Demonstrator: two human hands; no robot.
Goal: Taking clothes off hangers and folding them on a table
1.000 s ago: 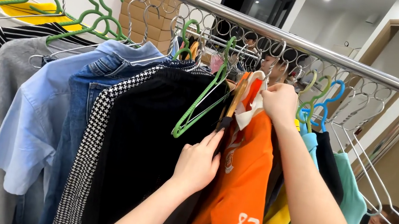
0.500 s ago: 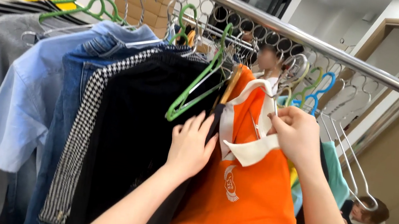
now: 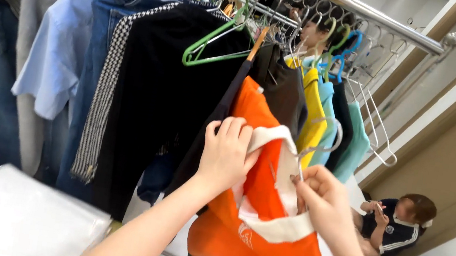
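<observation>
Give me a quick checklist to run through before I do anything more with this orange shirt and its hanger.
1. Left hand grips the orange shirt at its white collar: ok.
2. Right hand pinches the wire hanger at the collar: ok.
3. Hanger hook off the rail: ok, it hangs free below it.
4. Hanger fully out of the shirt: cannot tell, cloth hides its lower part.
5. Shirt free of the neighbouring black garment: not ok, they touch.
</observation>
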